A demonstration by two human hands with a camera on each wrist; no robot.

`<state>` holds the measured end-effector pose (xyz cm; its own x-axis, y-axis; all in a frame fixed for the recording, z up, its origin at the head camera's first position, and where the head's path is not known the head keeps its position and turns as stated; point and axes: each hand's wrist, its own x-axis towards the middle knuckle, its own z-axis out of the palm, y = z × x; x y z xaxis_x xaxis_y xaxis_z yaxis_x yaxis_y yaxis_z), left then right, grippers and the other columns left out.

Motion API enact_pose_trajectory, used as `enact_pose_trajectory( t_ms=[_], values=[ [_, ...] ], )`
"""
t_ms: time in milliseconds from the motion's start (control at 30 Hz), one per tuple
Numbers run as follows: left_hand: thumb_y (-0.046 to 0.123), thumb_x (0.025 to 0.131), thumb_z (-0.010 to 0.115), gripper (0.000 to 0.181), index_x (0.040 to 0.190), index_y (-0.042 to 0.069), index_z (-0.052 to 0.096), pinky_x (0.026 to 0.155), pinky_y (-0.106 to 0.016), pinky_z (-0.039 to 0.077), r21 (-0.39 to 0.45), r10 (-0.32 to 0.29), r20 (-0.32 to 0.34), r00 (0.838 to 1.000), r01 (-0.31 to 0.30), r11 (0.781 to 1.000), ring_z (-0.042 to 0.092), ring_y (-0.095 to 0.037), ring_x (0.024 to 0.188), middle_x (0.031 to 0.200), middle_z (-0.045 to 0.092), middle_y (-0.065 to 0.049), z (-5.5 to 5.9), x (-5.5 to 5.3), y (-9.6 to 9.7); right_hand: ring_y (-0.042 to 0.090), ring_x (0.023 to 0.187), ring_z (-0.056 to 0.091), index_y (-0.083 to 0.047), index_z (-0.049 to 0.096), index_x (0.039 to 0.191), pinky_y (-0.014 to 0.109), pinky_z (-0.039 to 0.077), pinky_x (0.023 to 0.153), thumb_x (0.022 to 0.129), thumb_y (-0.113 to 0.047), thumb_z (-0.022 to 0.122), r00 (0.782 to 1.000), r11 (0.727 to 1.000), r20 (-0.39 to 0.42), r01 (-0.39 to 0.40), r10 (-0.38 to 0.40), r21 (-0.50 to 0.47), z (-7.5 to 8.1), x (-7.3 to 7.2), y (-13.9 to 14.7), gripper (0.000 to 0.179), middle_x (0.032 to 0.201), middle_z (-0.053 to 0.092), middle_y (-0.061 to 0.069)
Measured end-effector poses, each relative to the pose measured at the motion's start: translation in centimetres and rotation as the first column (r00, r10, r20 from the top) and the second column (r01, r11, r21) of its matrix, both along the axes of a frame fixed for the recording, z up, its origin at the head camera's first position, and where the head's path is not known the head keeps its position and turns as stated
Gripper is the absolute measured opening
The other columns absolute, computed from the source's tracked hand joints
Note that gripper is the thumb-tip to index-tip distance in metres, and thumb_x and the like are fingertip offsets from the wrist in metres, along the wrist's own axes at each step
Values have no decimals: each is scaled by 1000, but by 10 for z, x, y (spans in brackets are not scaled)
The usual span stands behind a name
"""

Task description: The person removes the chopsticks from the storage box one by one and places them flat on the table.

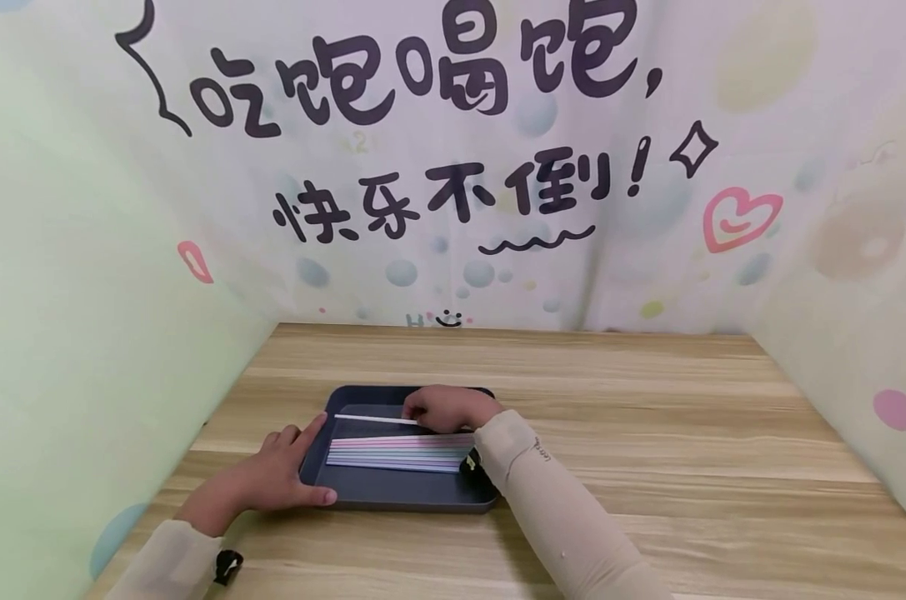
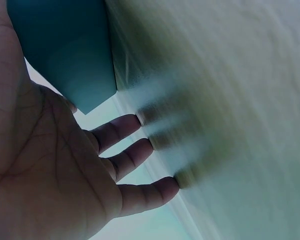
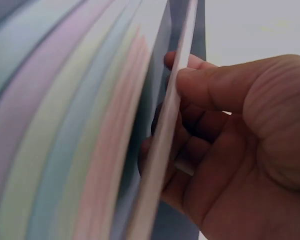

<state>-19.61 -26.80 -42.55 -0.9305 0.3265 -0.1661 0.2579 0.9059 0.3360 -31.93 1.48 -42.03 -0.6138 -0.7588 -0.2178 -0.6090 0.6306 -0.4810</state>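
A shallow dark grey tray [image 1: 407,505] lies on the table with a row of thin pastel sticks [image 1: 396,454] side by side in it, pink, green, blue and purple among them. Above its far part, my right hand [image 1: 447,408] pinches one whitish stick [image 3: 166,117] between thumb and fingers, apart from the row. My left hand [image 1: 272,479] is at the tray's left end, thumb on the near corner and index finger along the side. In the left wrist view its other fingers [image 2: 140,155] reach fairly straight down to the tabletop beside the tray's wall [image 2: 70,55].
The wood-grain table [image 1: 648,417] extends to the right of the tray and behind it. A printed cloth backdrop [image 1: 453,275] with lettering stands at the table's back edge, and pale side walls [image 1: 62,292] flank it.
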Motion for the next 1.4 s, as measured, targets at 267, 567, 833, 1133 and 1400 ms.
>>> enact_pose_trajectory(
  t_ms=[267, 567, 833, 1133, 1400],
  values=[
    [64, 75, 76, 118, 156, 1, 17, 88, -61, 43, 7, -5, -13, 1000, 5, 1000, 41, -48, 116, 127, 43, -28, -1, 0, 0, 12, 79, 53, -9, 69, 107, 27, 43, 70, 99, -1, 51, 997, 994, 77, 13, -5, -110, 14, -2, 7, 21, 91, 61, 0],
    [63, 74, 77, 119, 156, 1, 18, 86, -61, 44, 16, -4, -22, 1000, 5, 1000, 42, -47, 115, 126, 43, -28, -2, 1, -2, 14, 84, 53, -4, 67, 113, 28, 44, 73, 97, 0, 53, 987, 979, 146, -38, 68, -199, 41, 2, 17, 21, 91, 58, 1],
    [65, 74, 76, 119, 156, 2, 17, 87, -61, 44, 16, 0, -14, 1000, 0, 1000, 41, -46, 116, 127, 43, -28, -4, 1, -3, 14, 84, 53, -14, 67, 108, 29, 44, 74, 100, -3, 51, 984, 970, 141, -76, 110, -232, 61, 3, 35, 20, 93, 59, 3],
    [67, 74, 75, 120, 157, 3, 17, 88, -62, 43, 8, 13, 3, 1000, -13, 1000, 41, -47, 118, 129, 42, -29, -1, 1, -1, 17, 85, 54, -19, 67, 105, 33, 45, 74, 99, -4, 51, 981, 977, 188, 1, 41, -215, 65, 0, 76, 22, 100, 62, 14],
    [66, 73, 77, 120, 157, 3, 18, 89, -62, 43, 9, 25, 11, 1000, -25, 1000, 40, -47, 119, 130, 42, -30, 0, 2, 1, 19, 76, 54, -6, 65, 110, 32, 46, 65, 99, -2, 50, 967, 987, 250, 93, -58, -130, 66, -3, 125, 19, 94, 59, 11]
  ],
)
